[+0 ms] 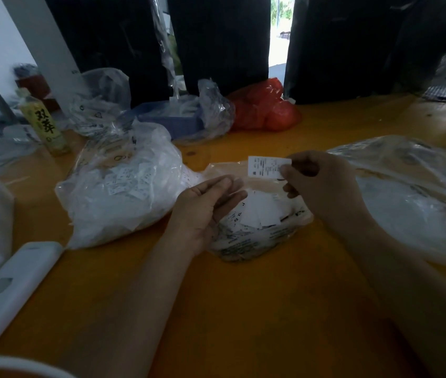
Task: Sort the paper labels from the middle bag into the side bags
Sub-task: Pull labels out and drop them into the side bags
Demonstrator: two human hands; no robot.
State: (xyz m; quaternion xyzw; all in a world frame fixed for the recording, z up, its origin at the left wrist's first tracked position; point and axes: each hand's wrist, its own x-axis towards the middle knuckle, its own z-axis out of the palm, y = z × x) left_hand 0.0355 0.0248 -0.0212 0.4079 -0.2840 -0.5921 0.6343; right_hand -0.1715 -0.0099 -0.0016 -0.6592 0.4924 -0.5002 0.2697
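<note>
I see my right hand (322,184) pinching one paper label (266,166) above the middle bag (257,238), while my left hand (205,211) rests open-fingered at its mouth. The side bags, left bag (115,192) and right bag (418,195), lie on an orange table (243,309); black curtains (221,42) hang behind.

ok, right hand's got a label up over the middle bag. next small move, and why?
Probably carry the label sideways and drop it into a side bag; which one depends on its print, unreadable here. The right hand pinches it above the middle bag, so it is already picked. The left hand rests open at that bag.
</note>
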